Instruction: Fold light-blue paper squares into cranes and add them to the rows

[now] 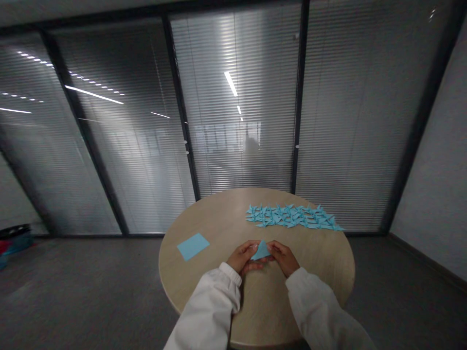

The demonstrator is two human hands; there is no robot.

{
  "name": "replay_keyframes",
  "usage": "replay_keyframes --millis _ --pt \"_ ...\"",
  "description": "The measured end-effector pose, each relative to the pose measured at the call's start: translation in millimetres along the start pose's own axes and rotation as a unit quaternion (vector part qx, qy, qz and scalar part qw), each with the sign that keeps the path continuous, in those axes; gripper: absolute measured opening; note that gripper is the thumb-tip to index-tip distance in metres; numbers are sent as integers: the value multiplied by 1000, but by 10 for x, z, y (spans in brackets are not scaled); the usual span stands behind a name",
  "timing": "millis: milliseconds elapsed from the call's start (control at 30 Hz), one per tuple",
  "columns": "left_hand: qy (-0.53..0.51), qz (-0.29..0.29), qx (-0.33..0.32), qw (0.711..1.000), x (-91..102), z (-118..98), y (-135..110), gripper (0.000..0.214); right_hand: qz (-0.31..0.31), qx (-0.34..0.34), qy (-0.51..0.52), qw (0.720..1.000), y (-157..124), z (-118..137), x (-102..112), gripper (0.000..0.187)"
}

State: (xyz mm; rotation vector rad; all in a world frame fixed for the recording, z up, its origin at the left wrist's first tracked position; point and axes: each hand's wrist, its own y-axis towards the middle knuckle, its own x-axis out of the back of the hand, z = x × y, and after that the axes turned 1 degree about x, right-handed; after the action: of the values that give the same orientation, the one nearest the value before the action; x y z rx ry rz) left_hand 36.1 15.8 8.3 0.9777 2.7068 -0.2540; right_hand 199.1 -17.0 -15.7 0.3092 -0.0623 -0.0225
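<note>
Between my two hands is a small folded piece of blue paper (261, 250), its visible part a triangle with the point facing away from me. My left hand (243, 256) grips its left side, thumb on top and fingers underneath. On the right side, my right hand (283, 256) pinches it in the same way. Both hands are over the near middle of the round table. To the left lies a flat blue sheet of paper (193, 246). Beyond my right hand, several folded blue paper cranes (292, 216) sit in close rows.
The round wooden table (219, 209) stands before a glass partition with blinds (237, 165). Dark frame posts divide the panes. A white wall (434, 170) rises at the right. On the grey floor at far left is a dark-rimmed container (16, 236), cut off by the picture edge.
</note>
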Motion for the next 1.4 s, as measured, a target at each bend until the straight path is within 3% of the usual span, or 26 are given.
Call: replay_keyframes --millis 300,467,600,800,1000,1400 --pt "67 35 -31 997 21 27 7 67 -12 -11 -11 1000 14 -28 0 35" --pt "122 -10 -86 989 63 81 64 43 -10 -18 -17 1000 19 -55 -5 38" --pt "151 -61 -100 982 96 85 104 38 -23 -39 6 999 12 -17 -13 43" --pt "108 -105 -96 984 96 56 111 37 -30 -30 31 999 0 52 -18 44" --pt "43 -116 -89 988 132 65 137 37 -36 -20 64 997 -6 70 -25 40" --pt "31 -117 -76 990 91 41 115 36 -71 -29 95 993 -8 99 6 50"
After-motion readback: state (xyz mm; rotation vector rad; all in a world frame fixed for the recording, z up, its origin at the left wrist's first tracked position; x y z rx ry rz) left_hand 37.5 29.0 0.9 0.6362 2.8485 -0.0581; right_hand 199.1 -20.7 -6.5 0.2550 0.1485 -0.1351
